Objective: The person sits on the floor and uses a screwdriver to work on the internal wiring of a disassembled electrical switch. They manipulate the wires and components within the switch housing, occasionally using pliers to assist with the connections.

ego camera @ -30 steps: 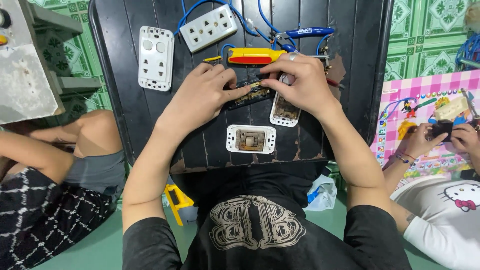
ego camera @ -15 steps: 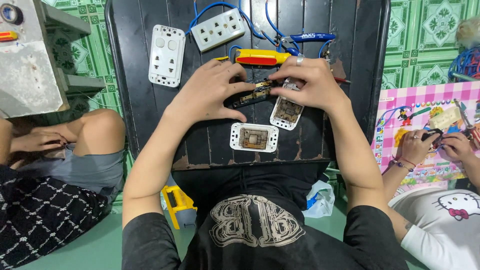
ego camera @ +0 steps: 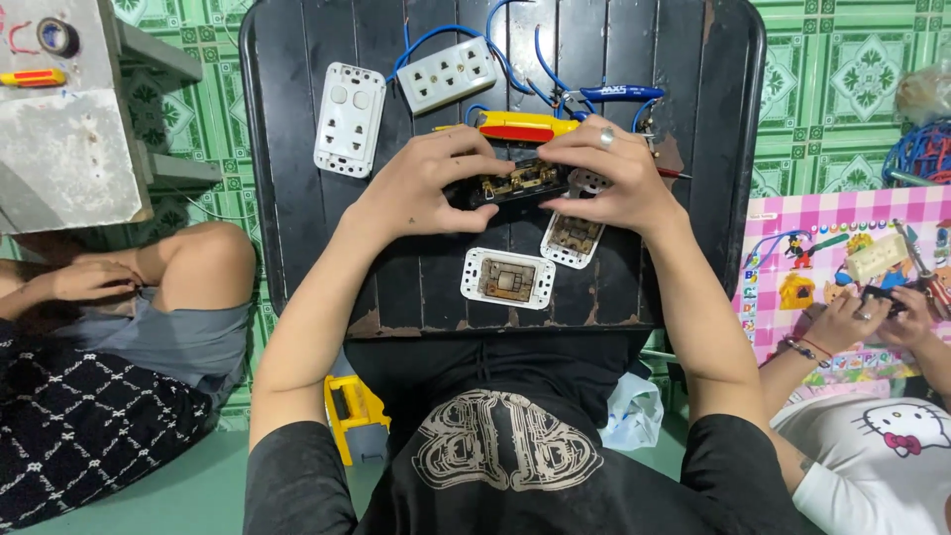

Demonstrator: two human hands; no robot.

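At frame centre, both hands, left hand [ego camera: 421, 188] and right hand [ego camera: 609, 178], stay clamped on the black rectangular socket insert with brass contacts [ego camera: 517, 182], unchanged, above the white open-backed plastic socket plate [ego camera: 507, 278]

Worn painted wood, white plastic, bare brass

The worktop [ego camera: 297, 198] is slatted wood in black paint, matt and scuffed, chipped to raw brown along its near edge. The switch module [ego camera: 515, 183], gripped by the left hand [ego camera: 421, 193] and right hand [ego camera: 614, 183], is dark plastic with dull brass contacts showing. The socket plate [ego camera: 349, 119] and power strip [ego camera: 448, 75] are smooth white plastic with a slight sheen; the open frame [ego camera: 507, 277] is white plastic around brownish metal. The screwdriver [ego camera: 520, 126] has a glossy red and yellow plastic handle. The wires [ego camera: 436, 40] wear shiny blue insulation. The floor tiles [ego camera: 852, 79] look glazed green.
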